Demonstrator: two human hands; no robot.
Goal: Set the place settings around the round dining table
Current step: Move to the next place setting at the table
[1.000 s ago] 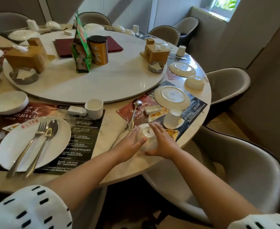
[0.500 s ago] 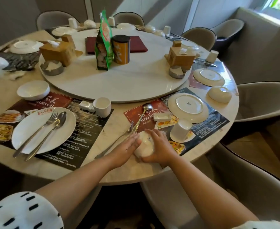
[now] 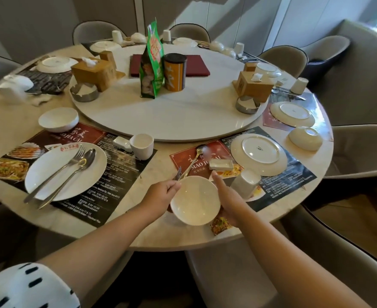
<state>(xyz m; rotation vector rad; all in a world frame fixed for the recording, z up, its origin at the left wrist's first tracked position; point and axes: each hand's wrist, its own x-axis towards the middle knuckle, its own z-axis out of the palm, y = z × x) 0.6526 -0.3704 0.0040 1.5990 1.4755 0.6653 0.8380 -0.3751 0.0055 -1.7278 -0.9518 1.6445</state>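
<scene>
A white bowl [image 3: 195, 200] faces mouth-up above the near edge of the round table [image 3: 152, 227]. My left hand [image 3: 160, 193] grips its left rim and my right hand [image 3: 225, 196] cups its right side from below. Just behind it lie a spoon [image 3: 194, 161] and a fork [image 3: 178, 174] on a red and black placemat [image 3: 294, 172]. On that mat also sit an upside-down plate [image 3: 258, 153], an upside-down cup [image 3: 244, 183] and a small white rest [image 3: 220, 164].
To the left, a plate [image 3: 49, 174] with fork and spoon, an upright cup [image 3: 142, 145] and a bowl [image 3: 58, 118] form a laid setting. A lazy Susan [image 3: 183, 112] carries boxes, a tin and a green bag. Grey chairs [image 3: 360, 152] ring the table.
The bowl was upside down on the mat under both hands; it is now lifted and turned mouth-up. The view has drifted left.
</scene>
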